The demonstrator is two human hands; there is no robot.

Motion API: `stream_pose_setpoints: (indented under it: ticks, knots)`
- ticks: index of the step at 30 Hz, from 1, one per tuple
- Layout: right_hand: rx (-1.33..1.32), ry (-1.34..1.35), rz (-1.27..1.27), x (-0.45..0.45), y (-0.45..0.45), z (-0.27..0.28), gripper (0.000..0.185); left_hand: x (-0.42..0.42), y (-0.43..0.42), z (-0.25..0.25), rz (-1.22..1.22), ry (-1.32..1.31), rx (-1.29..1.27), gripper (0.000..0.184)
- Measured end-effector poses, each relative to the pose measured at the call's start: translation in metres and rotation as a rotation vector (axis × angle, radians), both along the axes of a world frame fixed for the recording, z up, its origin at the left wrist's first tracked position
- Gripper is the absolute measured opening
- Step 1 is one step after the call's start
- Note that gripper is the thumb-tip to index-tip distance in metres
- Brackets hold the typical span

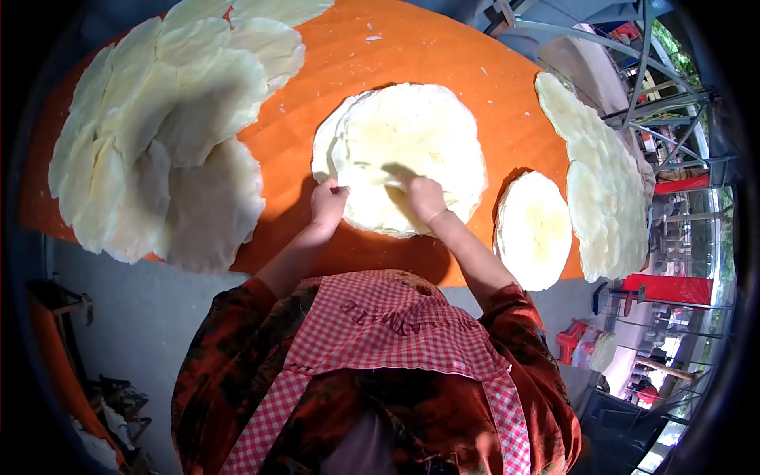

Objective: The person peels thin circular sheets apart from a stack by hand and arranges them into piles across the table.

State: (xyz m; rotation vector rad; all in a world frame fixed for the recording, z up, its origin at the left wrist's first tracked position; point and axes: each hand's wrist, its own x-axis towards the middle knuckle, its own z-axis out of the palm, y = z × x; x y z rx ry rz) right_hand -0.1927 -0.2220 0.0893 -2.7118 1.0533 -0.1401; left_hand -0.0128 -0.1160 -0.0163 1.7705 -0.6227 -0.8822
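2 hands (377, 199) at stack (404, 150) edge

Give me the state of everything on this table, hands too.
Middle stack: piled, edges uneven
Smaller stack: piled
Left-side rounds: spread, overlapping
Right-side rounds: spread, overlapping
Left hand: at Middle stack's edge, grip unclear
Right hand: over Middle stack, grip unclear
Tabletop: partly covered, scattered scraps
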Motion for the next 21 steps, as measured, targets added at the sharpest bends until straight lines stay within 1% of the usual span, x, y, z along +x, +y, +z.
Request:
stream_pose_setpoints:
  ticks: [1,2,3,5,7,9,11,13,14,17,18,19,20,21]
  knots:
    - [0.08,-0.117,-0.028,0.008,0.006,0.028,0.033,0.001,0.0,0.005,-0.008,-0.022,-0.015,0.023]
    - [0.018,-0.039,-0.078,0.011,0.005,0.055,0.037,0.001,0.003,0.013,-0.023,-0.041,-0.024,0.022]
    - [-0.131,0.011,-0.11,0.014,-0.008,0.051,0.035,0.001,0.005,0.017,-0.042,-0.06,-0.037,0.021]
    - [-0.27,-0.014,-0.034,0.001,0.0,0.045,0.029,-0.001,0.001,0.013,-0.054,-0.075,-0.071,0.019]
    - [-0.367,0.125,-0.047,0.013,0.034,0.035,0.026,-0.007,0.002,0.035,-0.067,-0.064,-0.084,0.017]
    - [-0.345,0.069,0.056,0.01,0.047,-0.018,0.037,-0.012,0.001,0.047,-0.068,0.176,-0.076,0.012]
    - [-0.108,0.046,0.003,0.011,0.06,-0.023,0.043,-0.012,-0.002,0.05,-0.047,0.413,-0.078,0.008]
    - [-0.143,-0.036,-0.007,0.013,0.067,-0.018,0.049,-0.01,-0.002,0.051,-0.012,0.648,-0.077,0.008]
    - [-0.155,-0.075,-0.02,0.012,0.074,-0.017,0.052,-0.007,-0.001,0.052,-0.025,0.726,-0.063,0.014]
    - [-0.224,-0.145,-0.078,0.009,0.084,-0.016,0.057,-0.002,-0.01,0.058,-0.065,0.952,-0.014,0.019]
    - [-0.082,-0.219,-0.125,0.011,0.076,-0.019,0.061,-0.004,-0.013,0.073,-0.065,0.981,-0.058,0.023]
    - [0.032,-0.234,-0.154,0.009,0.06,-0.02,0.052,-0.004,-0.017,0.084,-0.034,1.024,-0.073,0.022]
    - [0.038,-0.045,-0.246,0.004,0.028,-0.036,0.039,-0.001,-0.02,0.088,-0.082,1.042,-0.156,0.023]
    - [0.098,-0.115,-0.28,0.007,0.007,0.012,0.027,0.005,-0.022,0.09,-0.13,1.056,-0.235,0.024]
